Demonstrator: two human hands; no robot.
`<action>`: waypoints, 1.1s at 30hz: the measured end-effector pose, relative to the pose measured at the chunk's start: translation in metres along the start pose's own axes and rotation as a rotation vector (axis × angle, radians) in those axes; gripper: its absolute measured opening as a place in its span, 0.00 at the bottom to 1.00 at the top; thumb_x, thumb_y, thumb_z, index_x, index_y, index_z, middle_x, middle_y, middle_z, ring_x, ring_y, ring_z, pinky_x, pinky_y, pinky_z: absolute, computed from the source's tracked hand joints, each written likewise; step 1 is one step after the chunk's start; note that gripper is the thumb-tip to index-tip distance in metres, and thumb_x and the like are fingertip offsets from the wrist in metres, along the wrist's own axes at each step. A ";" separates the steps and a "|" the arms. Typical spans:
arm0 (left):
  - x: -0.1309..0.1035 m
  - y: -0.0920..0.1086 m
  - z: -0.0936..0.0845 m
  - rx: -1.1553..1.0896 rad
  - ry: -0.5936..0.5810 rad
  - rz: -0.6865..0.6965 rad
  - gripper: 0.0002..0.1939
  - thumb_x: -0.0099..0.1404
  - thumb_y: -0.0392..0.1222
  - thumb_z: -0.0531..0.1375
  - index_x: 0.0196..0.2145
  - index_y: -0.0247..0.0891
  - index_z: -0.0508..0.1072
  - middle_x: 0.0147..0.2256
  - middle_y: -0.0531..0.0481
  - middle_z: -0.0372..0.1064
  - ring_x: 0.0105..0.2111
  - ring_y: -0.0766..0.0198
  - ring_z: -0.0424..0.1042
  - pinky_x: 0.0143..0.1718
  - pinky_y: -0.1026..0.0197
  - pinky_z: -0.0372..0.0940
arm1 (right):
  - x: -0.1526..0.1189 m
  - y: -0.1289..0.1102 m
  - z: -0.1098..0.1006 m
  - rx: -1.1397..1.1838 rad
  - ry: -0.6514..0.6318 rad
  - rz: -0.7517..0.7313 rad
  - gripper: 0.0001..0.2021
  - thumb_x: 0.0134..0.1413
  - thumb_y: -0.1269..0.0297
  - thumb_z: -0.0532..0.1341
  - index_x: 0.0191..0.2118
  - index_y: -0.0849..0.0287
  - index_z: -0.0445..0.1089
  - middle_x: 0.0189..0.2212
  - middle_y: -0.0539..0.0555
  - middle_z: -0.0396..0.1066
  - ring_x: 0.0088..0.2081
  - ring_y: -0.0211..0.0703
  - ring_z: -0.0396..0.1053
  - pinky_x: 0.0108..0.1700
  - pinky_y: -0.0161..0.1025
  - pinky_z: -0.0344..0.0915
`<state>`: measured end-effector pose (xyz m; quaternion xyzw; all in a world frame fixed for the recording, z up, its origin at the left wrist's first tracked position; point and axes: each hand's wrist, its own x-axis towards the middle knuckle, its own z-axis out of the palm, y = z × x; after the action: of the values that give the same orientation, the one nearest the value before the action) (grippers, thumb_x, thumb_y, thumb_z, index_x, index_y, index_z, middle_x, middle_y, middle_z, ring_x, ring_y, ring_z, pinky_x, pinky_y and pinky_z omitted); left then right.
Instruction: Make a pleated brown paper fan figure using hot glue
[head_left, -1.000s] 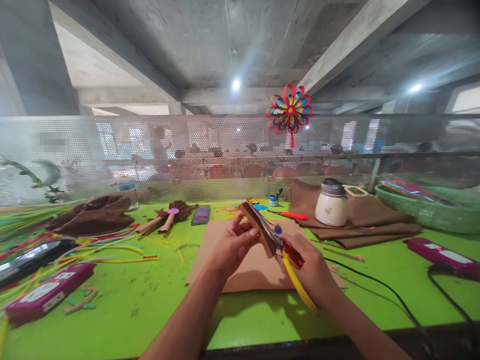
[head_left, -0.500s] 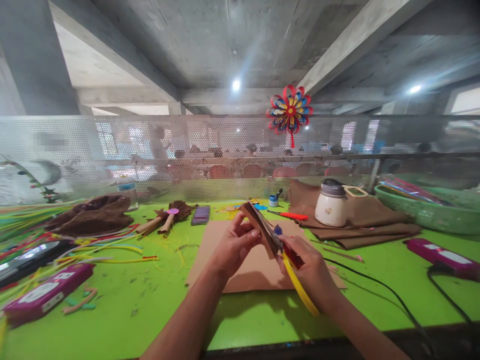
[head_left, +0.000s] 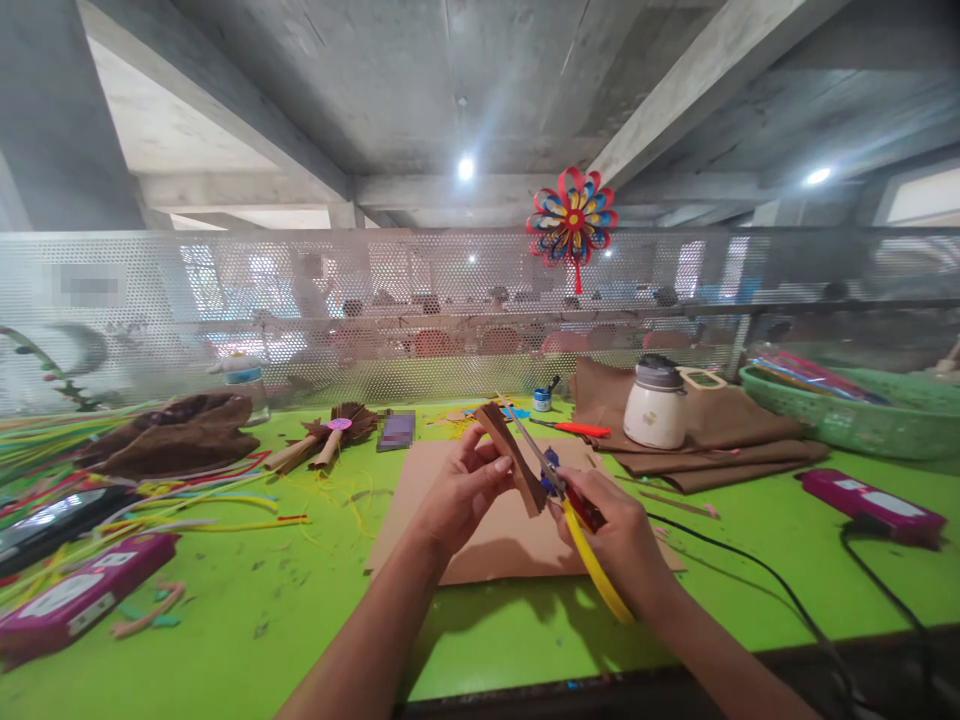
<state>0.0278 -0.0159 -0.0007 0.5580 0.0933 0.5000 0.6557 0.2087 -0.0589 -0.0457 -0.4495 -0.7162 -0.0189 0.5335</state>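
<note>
My left hand (head_left: 461,495) pinches a folded strip of brown paper (head_left: 516,455) between thumb and fingers, its layers fanned slightly at the top. In my right hand (head_left: 619,520) is a pair of scissors (head_left: 600,578) with a yellow loop and a red part at the handle. The blades point up and away, just right of the folded paper, with a small gap at the upper end. A small blue object (head_left: 553,472) shows by the blades; its kind is unclear. Below both hands lies a flat brown board (head_left: 416,500).
A white jar (head_left: 655,412) stands on folded brown material (head_left: 750,440) at the right, near a green basket (head_left: 862,410). Purple devices (head_left: 874,507) lie on both sides. A brown paper flower (head_left: 341,430) and pipe cleaners (head_left: 225,495) are at the left. A black cable (head_left: 750,560) crosses the right side.
The scissor blades have come away from the folded paper, to its right. The paper has turned slightly in my left hand. The whole view has shifted a little.
</note>
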 end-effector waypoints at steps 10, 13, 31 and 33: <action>0.002 0.004 -0.001 -0.111 0.039 -0.027 0.18 0.57 0.31 0.60 0.47 0.35 0.68 0.36 0.47 0.70 0.33 0.67 0.70 0.37 0.64 0.64 | 0.007 0.021 -0.001 -0.063 0.088 0.131 0.15 0.49 0.63 0.60 0.44 0.63 0.69 0.36 0.58 0.70 0.37 0.46 0.67 0.41 0.42 0.65; 0.002 0.003 -0.003 -0.134 0.025 -0.041 0.16 0.58 0.31 0.60 0.45 0.33 0.70 0.34 0.47 0.71 0.32 0.67 0.70 0.37 0.65 0.64 | 0.007 0.027 0.000 -0.074 0.088 0.167 0.15 0.48 0.62 0.59 0.43 0.62 0.70 0.37 0.59 0.71 0.38 0.48 0.68 0.42 0.43 0.65; 0.004 0.005 -0.010 -0.120 0.185 -0.046 0.13 0.53 0.32 0.63 0.38 0.30 0.73 0.29 0.47 0.72 0.28 0.66 0.71 0.33 0.64 0.64 | 0.079 0.118 -0.033 -0.593 -0.408 0.269 0.13 0.43 0.68 0.58 0.38 0.56 0.74 0.34 0.56 0.74 0.34 0.43 0.68 0.32 0.33 0.57; 0.004 0.005 -0.011 -0.133 0.189 -0.056 0.13 0.53 0.32 0.63 0.38 0.30 0.72 0.29 0.46 0.72 0.28 0.66 0.71 0.32 0.64 0.64 | 0.079 0.127 -0.033 -0.587 -0.429 0.272 0.11 0.42 0.67 0.59 0.35 0.57 0.75 0.32 0.55 0.75 0.33 0.43 0.68 0.31 0.33 0.57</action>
<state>0.0194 -0.0065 0.0014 0.4609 0.1369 0.5368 0.6933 0.3156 0.0491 -0.0273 -0.6677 -0.7095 -0.0578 0.2178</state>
